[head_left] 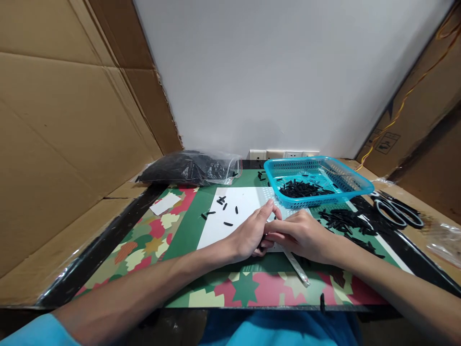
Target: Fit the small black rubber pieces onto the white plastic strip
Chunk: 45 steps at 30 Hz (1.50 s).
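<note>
My left hand [250, 234] and my right hand [300, 229] meet over the white sheet [247, 202], their fingers closed and touching. Something dark, apparently small black pieces [262, 239], shows among the left fingers. The right fingers are bent in against the left hand, and what they pinch is hidden. A thin flat silvery strip [297, 268] runs out from beneath my right hand toward the front edge; whether I hold it cannot be told. Loose slim black pieces [228, 224] lie on the sheet left of my hands. A pile of them [345, 221] is to the right.
Behind my hands a blue plastic basket [365, 186] holds many black pieces. A clear bag [187, 167] full of black material lies at the back left. Scissors [396, 211] rest at the right. Cardboard walls [72, 120] flank the patterned mat [144, 247]. One black piece [322, 302] sits at the front edge.
</note>
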Tool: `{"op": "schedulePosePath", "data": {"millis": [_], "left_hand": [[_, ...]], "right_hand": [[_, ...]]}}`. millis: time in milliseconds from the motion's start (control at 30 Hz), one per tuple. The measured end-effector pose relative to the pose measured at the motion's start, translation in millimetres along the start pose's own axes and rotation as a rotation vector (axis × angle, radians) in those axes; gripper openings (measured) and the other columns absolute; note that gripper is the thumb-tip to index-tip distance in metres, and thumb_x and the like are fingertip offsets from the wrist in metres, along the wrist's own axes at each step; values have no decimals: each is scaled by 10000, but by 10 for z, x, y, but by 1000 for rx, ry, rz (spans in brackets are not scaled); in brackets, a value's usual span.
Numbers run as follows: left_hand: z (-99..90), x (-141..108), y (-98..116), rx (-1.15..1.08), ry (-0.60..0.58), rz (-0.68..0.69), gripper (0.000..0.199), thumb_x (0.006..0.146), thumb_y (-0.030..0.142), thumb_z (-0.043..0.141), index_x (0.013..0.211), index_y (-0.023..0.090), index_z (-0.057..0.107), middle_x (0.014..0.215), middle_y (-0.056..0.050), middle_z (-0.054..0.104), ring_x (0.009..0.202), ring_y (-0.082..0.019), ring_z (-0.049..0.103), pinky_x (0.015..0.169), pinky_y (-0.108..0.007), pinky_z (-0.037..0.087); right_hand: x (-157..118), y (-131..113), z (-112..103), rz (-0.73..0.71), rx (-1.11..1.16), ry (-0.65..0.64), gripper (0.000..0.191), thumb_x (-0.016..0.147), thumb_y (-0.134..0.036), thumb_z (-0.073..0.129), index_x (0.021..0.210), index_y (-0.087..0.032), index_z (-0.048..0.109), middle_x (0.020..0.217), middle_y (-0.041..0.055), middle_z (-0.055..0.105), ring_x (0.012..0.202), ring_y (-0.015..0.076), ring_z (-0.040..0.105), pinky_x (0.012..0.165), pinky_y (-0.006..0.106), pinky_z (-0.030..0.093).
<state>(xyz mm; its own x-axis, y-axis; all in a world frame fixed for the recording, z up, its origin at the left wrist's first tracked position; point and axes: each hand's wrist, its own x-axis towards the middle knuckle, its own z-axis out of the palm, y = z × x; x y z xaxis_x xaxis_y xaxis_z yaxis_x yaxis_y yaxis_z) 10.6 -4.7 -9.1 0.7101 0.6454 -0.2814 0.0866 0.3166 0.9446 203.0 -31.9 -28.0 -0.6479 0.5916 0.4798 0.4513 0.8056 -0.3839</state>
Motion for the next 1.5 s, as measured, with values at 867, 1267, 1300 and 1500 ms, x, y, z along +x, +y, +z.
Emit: {"op": "schedulePosePath", "data": {"millis": [867, 1267, 1300, 1500], "left_hand": [[-94, 31, -20, -11, -185, 4, 622, 995, 860, 238, 1146, 294, 448, 593, 92, 446, 440, -99, 293, 367, -117, 269], [-72, -3, -27, 40, -179, 28, 637, 1010, 846, 229, 1099, 274, 493, 542, 88, 434, 435, -100, 297, 370, -116, 277], [-77, 4, -21, 26, -179, 16, 622, 1012, 841, 245, 1070, 271, 486, 532, 93, 422, 421, -96, 286, 364, -118, 275], [-110, 27, -5, -6, -83, -17, 562, 997, 809, 400, 954, 251, 448, 493, 111, 367, 353, -83, 297, 337, -128, 235]], "right_hand": [[53, -137, -97, 161, 193, -79, 129, 1100, -294, 586, 1019, -209, 640, 647, -60, 630, 486, 95, 461, 518, 232, 317], [63, -127, -104, 176, 252, -99, 167, 1087, -275, 607, 940, -203, 643, 679, -46, 654, 509, 94, 484, 505, 228, 329], [60, -121, -105, 178, 240, -76, 162, 1088, -270, 595, 950, -204, 648, 688, -45, 653, 518, 95, 490, 514, 227, 339], [44, -102, -247, 235, 252, 100, 146, 1092, -295, 570, 994, -208, 633, 676, -48, 614, 564, 102, 506, 543, 221, 400]]}}
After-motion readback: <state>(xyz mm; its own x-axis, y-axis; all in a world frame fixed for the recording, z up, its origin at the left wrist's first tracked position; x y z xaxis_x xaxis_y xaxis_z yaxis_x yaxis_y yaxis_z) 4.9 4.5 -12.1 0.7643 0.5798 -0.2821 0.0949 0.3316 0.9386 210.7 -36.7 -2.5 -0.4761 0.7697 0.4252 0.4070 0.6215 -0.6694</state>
